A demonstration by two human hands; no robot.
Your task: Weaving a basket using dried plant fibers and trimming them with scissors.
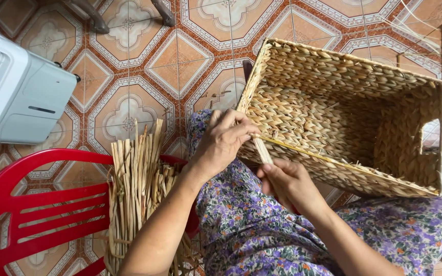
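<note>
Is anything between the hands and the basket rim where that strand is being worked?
Nothing visible. The left hand rests on the woven basket at its near rim, and the right hand pinches the flat strand just below that rim. The bundle of dried strips lies aside on the red chair.

Soft, even daylight fills the head view, bright without harsh glare, and shadows are faint: only a mild darkening inside the woven basket [354,107] and under the red plastic chair [31,204]. The patterned floor tiles [144,66] show a gentle sheen, and the white appliance [16,92] at the left edge is close to overexposed. Focus is sharp across the centre; the thin strands at the upper right corner look washed out and slightly soft.
</note>
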